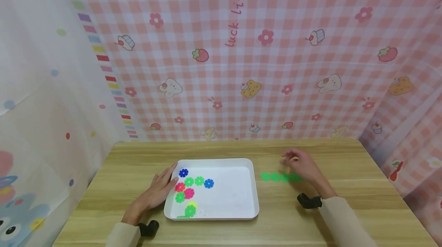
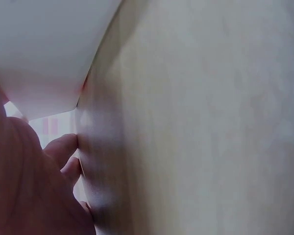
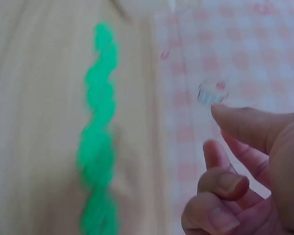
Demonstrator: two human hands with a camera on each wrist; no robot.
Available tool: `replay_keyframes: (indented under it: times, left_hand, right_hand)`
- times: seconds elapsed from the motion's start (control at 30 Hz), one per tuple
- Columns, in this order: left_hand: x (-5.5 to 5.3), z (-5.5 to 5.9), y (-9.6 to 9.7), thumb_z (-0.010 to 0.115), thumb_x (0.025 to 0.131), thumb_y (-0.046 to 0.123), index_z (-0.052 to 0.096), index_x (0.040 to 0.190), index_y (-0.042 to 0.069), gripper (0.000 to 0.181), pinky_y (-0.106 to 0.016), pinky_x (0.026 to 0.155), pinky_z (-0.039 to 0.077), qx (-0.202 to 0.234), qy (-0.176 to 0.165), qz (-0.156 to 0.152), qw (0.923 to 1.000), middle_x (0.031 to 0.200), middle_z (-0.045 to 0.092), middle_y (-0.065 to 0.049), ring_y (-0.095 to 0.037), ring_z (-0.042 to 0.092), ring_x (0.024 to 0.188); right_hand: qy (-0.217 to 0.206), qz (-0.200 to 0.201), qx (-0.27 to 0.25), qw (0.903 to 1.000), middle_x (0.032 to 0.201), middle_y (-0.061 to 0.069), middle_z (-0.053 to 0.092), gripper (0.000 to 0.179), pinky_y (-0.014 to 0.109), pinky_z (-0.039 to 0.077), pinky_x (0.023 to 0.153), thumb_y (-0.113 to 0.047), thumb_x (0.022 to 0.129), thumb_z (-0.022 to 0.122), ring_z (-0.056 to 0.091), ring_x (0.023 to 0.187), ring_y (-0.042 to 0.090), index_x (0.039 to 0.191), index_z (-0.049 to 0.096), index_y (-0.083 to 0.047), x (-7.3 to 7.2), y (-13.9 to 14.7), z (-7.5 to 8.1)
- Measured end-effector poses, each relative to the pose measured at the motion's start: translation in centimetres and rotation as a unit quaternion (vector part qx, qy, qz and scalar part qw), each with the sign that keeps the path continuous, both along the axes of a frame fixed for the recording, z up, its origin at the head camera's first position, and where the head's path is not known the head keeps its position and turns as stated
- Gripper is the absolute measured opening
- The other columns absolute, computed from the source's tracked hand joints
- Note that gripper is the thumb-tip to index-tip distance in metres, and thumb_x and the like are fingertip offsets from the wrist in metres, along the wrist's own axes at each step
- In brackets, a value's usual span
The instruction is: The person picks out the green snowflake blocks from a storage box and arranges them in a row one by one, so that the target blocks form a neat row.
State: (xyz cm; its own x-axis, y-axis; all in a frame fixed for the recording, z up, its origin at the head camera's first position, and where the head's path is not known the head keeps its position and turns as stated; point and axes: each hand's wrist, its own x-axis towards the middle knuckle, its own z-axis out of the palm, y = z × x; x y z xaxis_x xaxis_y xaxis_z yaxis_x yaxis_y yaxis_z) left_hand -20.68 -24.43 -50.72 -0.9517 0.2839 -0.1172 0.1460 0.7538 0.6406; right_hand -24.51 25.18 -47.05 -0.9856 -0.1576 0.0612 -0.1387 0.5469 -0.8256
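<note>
A white tray (image 1: 228, 201) lies on the wooden table with several notched plastic discs in its left part: a dark blue disc (image 1: 183, 172), a lighter blue disc (image 1: 208, 183), pink, green and yellow ones. My left hand (image 1: 160, 189) rests at the tray's left side, its thumb over the rim and its fingers along the outside. To the right of the tray, several green discs (image 1: 275, 177) lie in a row on the table. Above that row is my right hand (image 1: 302, 166), fingers loosely bent with nothing between them; it covers part of the row.
The wooden table (image 1: 221, 233) reaches back to a pink checked cloth (image 1: 224, 70) hanging behind it. A white dotted cloth (image 1: 62, 86) hangs on the left. A black wrist strap mount (image 1: 309, 201) sits on the right wrist, another (image 1: 149, 228) on the left.
</note>
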Motion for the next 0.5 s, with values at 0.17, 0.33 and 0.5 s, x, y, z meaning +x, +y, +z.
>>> replay_keyframes:
  times: [0.17, 0.33, 0.5]
  left_hand:
    - [-0.1, 0.0, 0.1, 0.027, 0.107, 0.050, 0.006, 0.161, 0.023, 0.065, -0.066, 0.116, -0.010, -0.003, -0.003, -0.001, 1.0000, 0.166, 0.012, -0.015, -0.041, 0.005, 0.151]
    - [-0.1, 0.2, 0.2, 0.028, 0.107, 0.049, 0.007, 0.161, 0.021, 0.065, -0.066, 0.115, -0.010, 0.003, -0.001, -0.003, 1.0000, 0.165, 0.013, -0.017, -0.042, 0.006, 0.151]
    - [0.1, 0.2, 0.1, 0.029, 0.107, 0.048, 0.008, 0.161, 0.019, 0.065, -0.068, 0.115, -0.009, 0.005, 0.004, -0.001, 1.0000, 0.165, 0.015, -0.019, -0.044, 0.007, 0.151]
  right_hand:
    - [0.019, 0.049, -0.001, 0.9986, 0.095, 0.008, 0.066, 0.018, 0.037, 0.052, 0.082, -0.013, 0.095, 0.067, 0.060, 0.090, 0.019, 0.106, 0.066, 0.002, -0.8, -3.2, 1.3]
    - [-0.002, 0.108, -0.022, 0.9939, 0.094, 0.006, 0.065, 0.016, 0.034, 0.052, 0.083, -0.014, 0.095, 0.066, 0.060, 0.090, 0.018, 0.104, 0.067, -0.001, -1.3, -6.6, 2.0]
    - [-0.047, 0.166, -0.051, 0.9837, 0.096, 0.008, 0.061, 0.018, 0.028, 0.048, 0.062, -0.017, 0.093, 0.070, 0.056, 0.072, 0.019, 0.104, 0.068, -0.003, -1.5, -10.3, 2.8]
